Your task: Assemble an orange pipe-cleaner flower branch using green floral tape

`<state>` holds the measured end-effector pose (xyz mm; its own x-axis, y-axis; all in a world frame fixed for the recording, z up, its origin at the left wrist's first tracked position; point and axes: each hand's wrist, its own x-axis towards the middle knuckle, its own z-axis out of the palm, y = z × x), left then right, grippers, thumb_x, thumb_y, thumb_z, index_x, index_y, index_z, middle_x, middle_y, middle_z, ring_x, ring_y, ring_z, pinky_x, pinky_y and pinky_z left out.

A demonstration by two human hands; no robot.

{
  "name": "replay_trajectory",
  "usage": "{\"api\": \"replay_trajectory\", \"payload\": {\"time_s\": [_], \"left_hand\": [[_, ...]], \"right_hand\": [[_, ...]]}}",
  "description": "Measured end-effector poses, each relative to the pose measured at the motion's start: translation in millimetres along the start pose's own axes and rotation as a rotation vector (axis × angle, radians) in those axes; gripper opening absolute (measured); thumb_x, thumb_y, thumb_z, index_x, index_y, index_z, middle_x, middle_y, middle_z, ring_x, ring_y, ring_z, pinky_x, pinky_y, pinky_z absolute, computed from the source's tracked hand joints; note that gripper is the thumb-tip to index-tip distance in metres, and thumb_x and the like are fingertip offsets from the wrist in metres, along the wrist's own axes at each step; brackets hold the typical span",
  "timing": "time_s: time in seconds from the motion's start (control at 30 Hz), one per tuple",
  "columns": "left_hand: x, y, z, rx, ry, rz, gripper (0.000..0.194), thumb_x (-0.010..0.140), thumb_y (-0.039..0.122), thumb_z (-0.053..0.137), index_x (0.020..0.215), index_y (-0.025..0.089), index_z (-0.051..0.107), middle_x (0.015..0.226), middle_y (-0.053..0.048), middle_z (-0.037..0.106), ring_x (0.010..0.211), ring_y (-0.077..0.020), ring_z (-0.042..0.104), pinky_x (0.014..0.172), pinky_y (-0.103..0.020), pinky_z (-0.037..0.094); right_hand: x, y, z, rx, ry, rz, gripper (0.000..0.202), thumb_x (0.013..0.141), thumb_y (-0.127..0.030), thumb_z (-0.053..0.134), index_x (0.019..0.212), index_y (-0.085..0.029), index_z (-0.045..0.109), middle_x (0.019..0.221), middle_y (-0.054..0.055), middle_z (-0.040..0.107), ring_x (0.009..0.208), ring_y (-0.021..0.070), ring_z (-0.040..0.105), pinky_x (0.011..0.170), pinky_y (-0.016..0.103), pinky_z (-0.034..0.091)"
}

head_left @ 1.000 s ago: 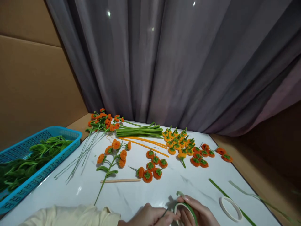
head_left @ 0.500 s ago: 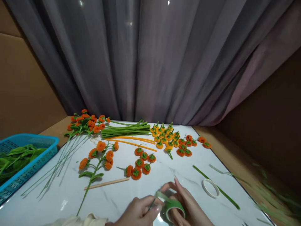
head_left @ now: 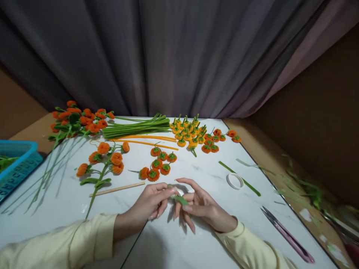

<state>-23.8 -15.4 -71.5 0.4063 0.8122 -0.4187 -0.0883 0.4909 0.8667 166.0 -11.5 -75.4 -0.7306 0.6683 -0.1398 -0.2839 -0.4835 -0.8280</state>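
My left hand (head_left: 155, 201) pinches a small green piece between thumb and fingertips. A thin dark line runs down from beneath this hand toward the bottom edge; whether it is a held wire cannot be made out. Green tape (head_left: 181, 200) spans the small gap between the hands. My right hand (head_left: 200, 205) has its thumb on the tape, the index finger raised and the other fingers spread below. The tape roll's full shape is hidden by the fingers. Just beyond my left hand lie a wooden stick (head_left: 120, 189) and several orange flower heads (head_left: 153, 174).
An orange flower spray (head_left: 103, 168), green stems (head_left: 137, 127), yellow flower heads (head_left: 187, 132) and a blue basket (head_left: 21, 168) lie beyond and left. On the right are a white ring (head_left: 235, 181), a green strip (head_left: 251, 186), pink-handled snips (head_left: 288, 233) and green scraps (head_left: 314, 194).
The view has shifted, showing both sleeves and the snips. My hands appear farther up the picture, and the tape roll, plainly seen around my right fingers before, is now mostly hidden.
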Motion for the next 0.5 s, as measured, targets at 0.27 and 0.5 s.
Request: {"api": "replay_trajectory", "payload": {"time_s": [0.27, 0.5], "left_hand": [[1.3, -2.0, -0.2, -0.02, 0.084, -0.039, 0.047, 0.073, 0.056, 0.064, 0.084, 0.011, 0.063, 0.029, 0.01, 0.039, 0.023, -0.0037, 0.021, 0.028, -0.017, 0.012], [0.7, 1.4, 1.4, 0.024, 0.08, -0.082, 0.053, 0.071, 0.056, 0.064, 0.094, 0.008, 0.066, 0.029, 0.009, 0.04, 0.024, -0.0041, 0.021, 0.029, -0.018, 0.011]], "right_hand": [[-3.6, -6.3, 2.0, -0.036, 0.097, 0.005, 0.051, 0.079, -0.024, 0.059, 0.125, -0.018, 0.038, 0.076, 0.008, 0.073, 0.037, 0.0033, 0.024, 0.04, 0.02, 0.016], [-5.7, -8.2, 2.6, -0.106, 0.186, -0.012, 0.051, 0.08, -0.025, 0.059, 0.126, -0.016, 0.038, 0.071, 0.008, 0.073, 0.037, 0.0039, 0.017, 0.039, 0.02, 0.01]]}}
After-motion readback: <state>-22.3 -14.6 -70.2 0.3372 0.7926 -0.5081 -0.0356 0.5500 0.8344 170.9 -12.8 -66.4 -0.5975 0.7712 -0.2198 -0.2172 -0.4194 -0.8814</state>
